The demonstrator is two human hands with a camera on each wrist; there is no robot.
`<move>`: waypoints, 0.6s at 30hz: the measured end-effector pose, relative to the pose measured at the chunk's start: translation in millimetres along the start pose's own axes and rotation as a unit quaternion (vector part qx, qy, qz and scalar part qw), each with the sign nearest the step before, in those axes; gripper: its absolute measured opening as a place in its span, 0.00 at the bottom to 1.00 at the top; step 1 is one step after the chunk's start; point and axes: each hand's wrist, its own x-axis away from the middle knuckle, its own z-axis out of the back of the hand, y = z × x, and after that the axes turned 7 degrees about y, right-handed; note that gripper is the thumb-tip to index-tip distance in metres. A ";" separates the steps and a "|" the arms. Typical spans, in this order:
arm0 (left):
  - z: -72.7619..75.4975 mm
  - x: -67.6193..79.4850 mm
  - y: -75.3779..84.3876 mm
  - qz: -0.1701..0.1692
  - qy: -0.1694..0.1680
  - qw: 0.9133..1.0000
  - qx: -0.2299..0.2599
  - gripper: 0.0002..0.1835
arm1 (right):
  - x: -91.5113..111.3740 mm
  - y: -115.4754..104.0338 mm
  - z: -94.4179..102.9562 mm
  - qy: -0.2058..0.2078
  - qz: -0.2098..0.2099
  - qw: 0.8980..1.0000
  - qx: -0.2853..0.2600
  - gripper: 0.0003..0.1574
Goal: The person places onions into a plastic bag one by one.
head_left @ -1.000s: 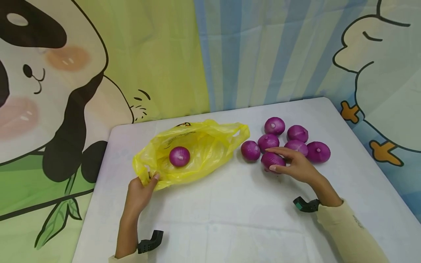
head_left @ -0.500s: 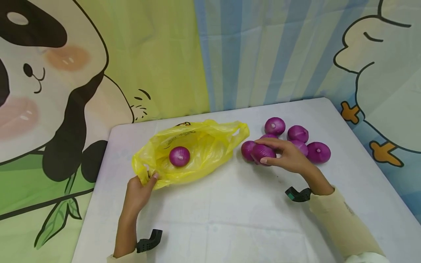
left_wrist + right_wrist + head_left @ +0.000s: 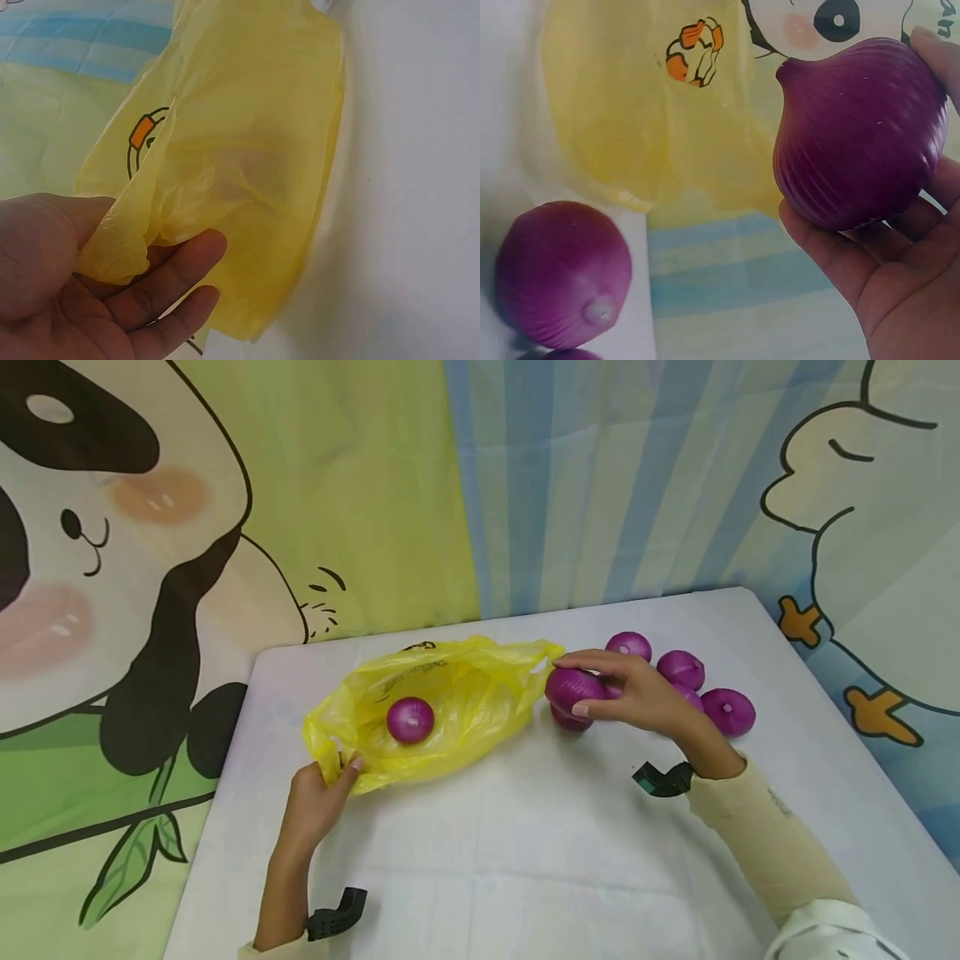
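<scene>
While the left hand (image 3: 322, 797) pinches the yellow bag (image 3: 442, 764) by its edge, centre-left of the frame, the right hand (image 3: 641, 695) has its grip clamped round a purple onion (image 3: 570, 689) right of centre — thumb and fingers on its bulging sides. It looks firm and smooth, probably a touch slippery, so the widest girth seems the sure hold; the bag, thin and limp — likely feather-light — wants pinching at its rim.
</scene>
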 end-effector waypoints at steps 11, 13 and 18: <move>-4.8 -0.1 -0.2 -0.011 -0.011 1.000 -0.001 0.23 | -39.3 -19.4 -0.6 -0.057 0.032 0.998 -0.009 0.35; -5.2 0.0 0.3 -0.016 -0.011 1.000 -0.002 0.23 | -45.5 -22.3 -1.3 -0.068 0.033 0.997 -0.006 0.36; -6.4 0.4 0.4 -0.016 -0.016 1.000 -0.003 0.23 | -60.3 -28.5 -4.8 -0.091 0.037 0.995 -0.025 0.36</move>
